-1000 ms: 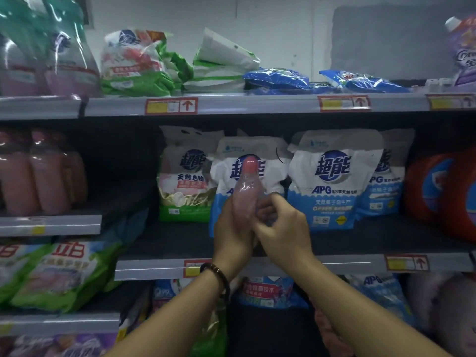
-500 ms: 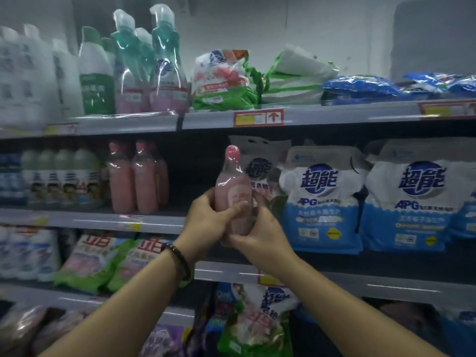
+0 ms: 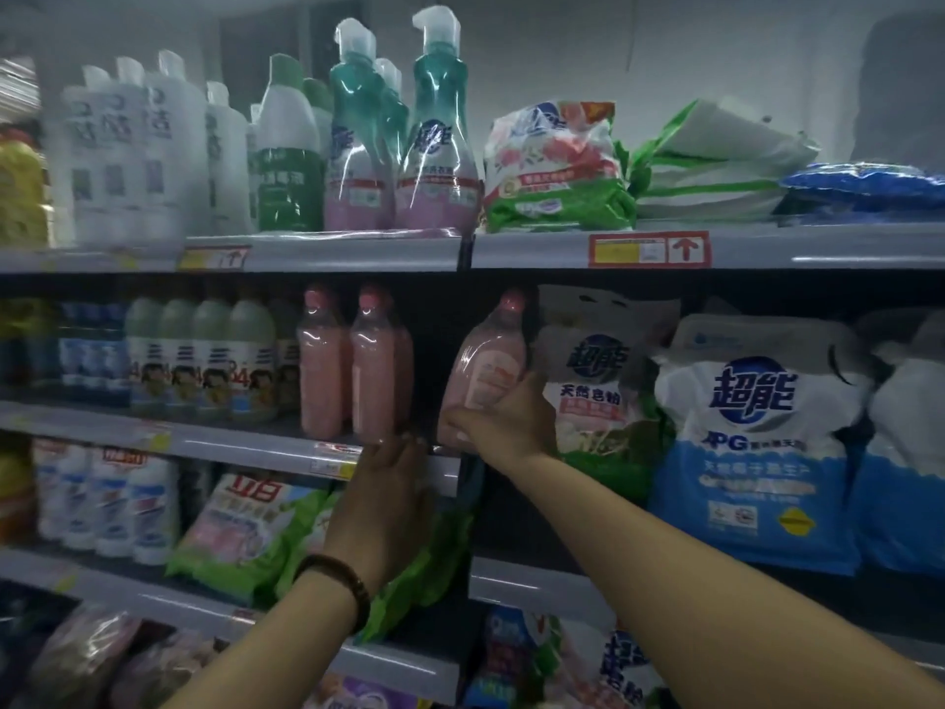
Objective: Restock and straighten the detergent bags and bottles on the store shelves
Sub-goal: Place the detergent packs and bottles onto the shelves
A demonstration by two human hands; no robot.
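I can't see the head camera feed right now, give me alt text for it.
The right hand holds a pink bottle, tilted, at the middle shelf, just right of two matching pink bottles standing there. The left hand, open, rests at that shelf's front edge below them. White-and-blue detergent bags stand to the right; spray bottles line the shelf above.
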